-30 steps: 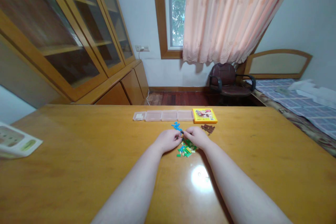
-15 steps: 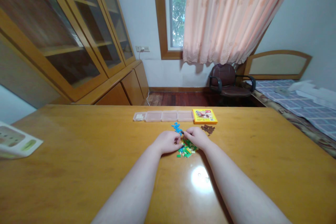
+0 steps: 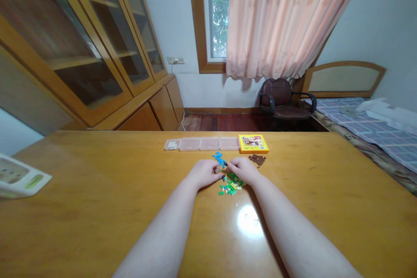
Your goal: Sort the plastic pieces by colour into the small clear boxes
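Both of my hands work at a mixed pile of small toy bricks (image 3: 232, 188), mostly green with yellow, white and some blue ones. My left hand (image 3: 203, 173) is closed at the pile's left side, fingers curled and thumb pointing right; a dark blue piece (image 3: 223, 177) shows at the thumb tip, but what the fingers grip is unclear. Across the gap, my right hand (image 3: 245, 170) pinches a small black brick (image 3: 226, 163) at its fingertips. Just beyond the hands lies a group of blue bricks (image 3: 218, 157). Brown bricks (image 3: 257, 160) are heaped right of my right hand.
A row of clear plastic trays (image 3: 190, 143) lies along the far table edge, with pale pieces in the leftmost one. Beside it is a yellow box (image 3: 253, 143). A white plastic holder (image 3: 22, 176) stands at the table's left. Beyond are a chair (image 3: 282, 97) and a bed.
My left hand has shifted slightly left and away from me, baring a little more of the pile. The right hand stays nearly in place, still with the black brick.
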A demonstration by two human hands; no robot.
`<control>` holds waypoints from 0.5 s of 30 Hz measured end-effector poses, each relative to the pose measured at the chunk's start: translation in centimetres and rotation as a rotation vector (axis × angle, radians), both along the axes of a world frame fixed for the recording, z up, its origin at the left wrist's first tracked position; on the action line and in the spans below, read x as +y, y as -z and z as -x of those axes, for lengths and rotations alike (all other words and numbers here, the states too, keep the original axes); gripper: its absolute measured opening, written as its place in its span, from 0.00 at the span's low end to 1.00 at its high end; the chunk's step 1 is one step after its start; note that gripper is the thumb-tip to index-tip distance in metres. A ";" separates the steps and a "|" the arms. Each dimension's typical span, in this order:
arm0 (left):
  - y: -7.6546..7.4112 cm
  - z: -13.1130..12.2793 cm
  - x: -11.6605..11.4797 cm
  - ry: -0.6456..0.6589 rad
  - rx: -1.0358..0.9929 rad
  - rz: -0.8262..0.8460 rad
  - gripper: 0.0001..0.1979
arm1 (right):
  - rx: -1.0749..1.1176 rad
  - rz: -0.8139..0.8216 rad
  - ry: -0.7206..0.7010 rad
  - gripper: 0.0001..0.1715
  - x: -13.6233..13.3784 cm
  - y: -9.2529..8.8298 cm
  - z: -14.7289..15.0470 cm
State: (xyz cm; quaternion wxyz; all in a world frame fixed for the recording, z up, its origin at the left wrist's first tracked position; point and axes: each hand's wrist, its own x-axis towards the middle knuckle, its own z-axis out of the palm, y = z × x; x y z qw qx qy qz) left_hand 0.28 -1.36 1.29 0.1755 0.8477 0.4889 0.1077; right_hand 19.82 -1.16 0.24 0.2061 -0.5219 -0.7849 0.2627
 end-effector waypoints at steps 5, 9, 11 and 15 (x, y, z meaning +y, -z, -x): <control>0.2 0.1 0.4 -0.101 0.002 -0.029 0.11 | 0.063 0.016 -0.058 0.23 -0.1 0.2 0.0; 0.2 0.0 0.4 -0.128 -0.005 -0.030 0.12 | 0.083 0.024 -0.081 0.22 -0.2 0.2 0.0; 0.2 0.0 0.4 -0.132 -0.031 -0.042 0.11 | 0.061 0.011 -0.077 0.22 -0.3 0.0 0.0; 0.2 0.1 0.2 -0.089 -0.091 -0.035 0.11 | 0.016 -0.005 -0.111 0.21 -0.5 -0.6 0.2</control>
